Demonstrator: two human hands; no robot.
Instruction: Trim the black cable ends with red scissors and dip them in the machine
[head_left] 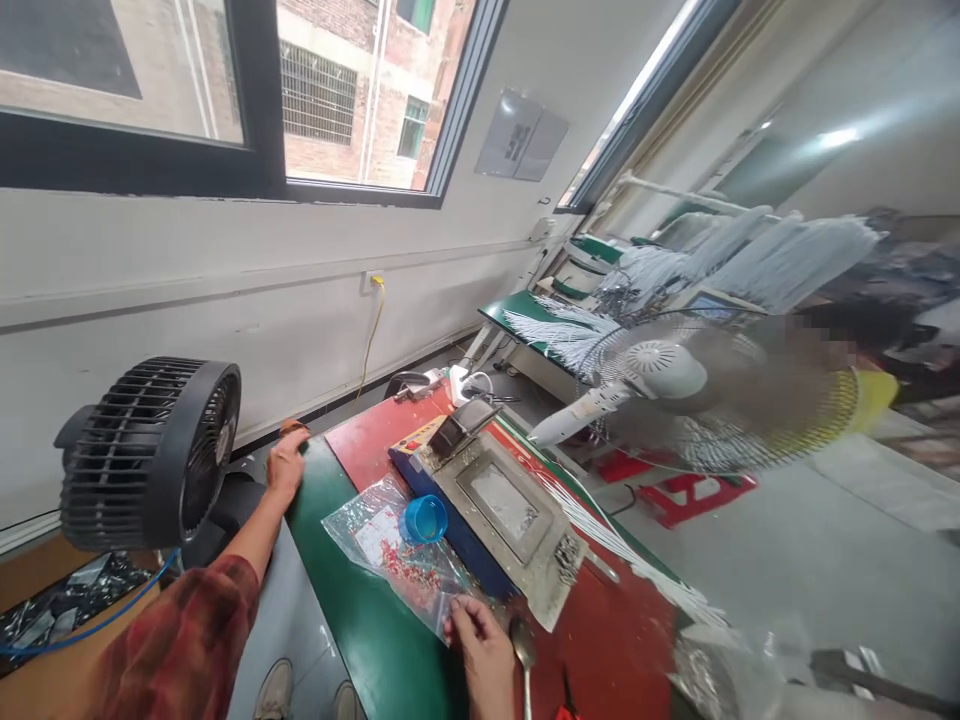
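Observation:
My right hand (486, 650) is at the front of the table, its thumb and fingers pinched on the near corner of a clear plastic bag (356, 510). Inside the bag are small red and pale pieces (405, 568) and a white paper slip. A round blue cup (425, 519) sits on the bag's far side. My left hand (286, 465) is stretched out to the far left corner of the green table mat (330, 580). Its fingers are curled by a small brownish thing (294, 427), mostly hidden. A metal spoon (521, 645) lies just right of my right hand.
A solder-pot-like heated machine (499, 500) with a grey, crusted top stands mid-table, white wires (600, 530) behind it. A black fan (154, 455) stands left; a white caged fan (667, 370) stands right. Red-handled pliers (568, 705) lie at the front edge.

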